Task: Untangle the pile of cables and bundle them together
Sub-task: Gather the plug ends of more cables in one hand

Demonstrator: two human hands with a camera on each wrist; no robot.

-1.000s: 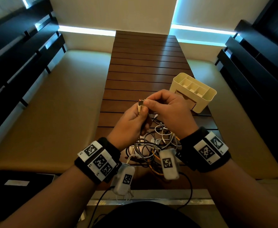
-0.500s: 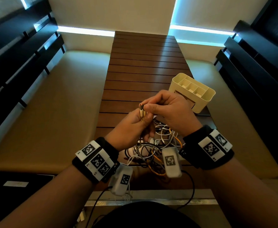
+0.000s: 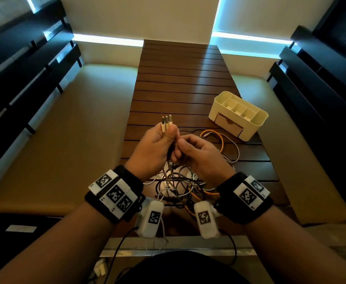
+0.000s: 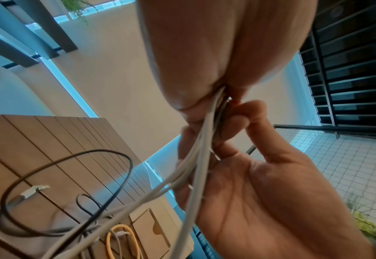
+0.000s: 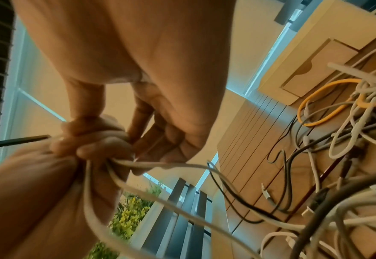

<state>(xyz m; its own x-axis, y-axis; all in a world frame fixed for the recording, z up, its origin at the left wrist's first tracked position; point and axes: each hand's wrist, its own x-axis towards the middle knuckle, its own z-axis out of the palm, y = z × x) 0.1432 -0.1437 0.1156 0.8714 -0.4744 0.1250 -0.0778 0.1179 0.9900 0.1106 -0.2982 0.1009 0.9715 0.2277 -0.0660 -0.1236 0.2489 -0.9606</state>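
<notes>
- Three plug ends (image 3: 166, 122) stood gripped in the left hand (image 3: 154, 149), aligned for bundling.
- Right hand (image 3: 198, 155) pinched their cords (image 4: 201, 140) just below, apparently to comb them free of the pile (image 3: 185, 188) on the counter (image 3: 180, 78).

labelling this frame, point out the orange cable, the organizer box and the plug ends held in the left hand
orange cable (image 3: 222, 138), head view, far loop
organizer box (image 3: 259, 125), head view, right outer wall
plug ends (image 3: 166, 122), head view, middle plug

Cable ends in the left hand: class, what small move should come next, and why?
Probably the right hand should slide down the gathered cords, combing them out of the tangled pile. The left hand already grips three cable ends side by side, yet their cords run down into the tangle.
</notes>
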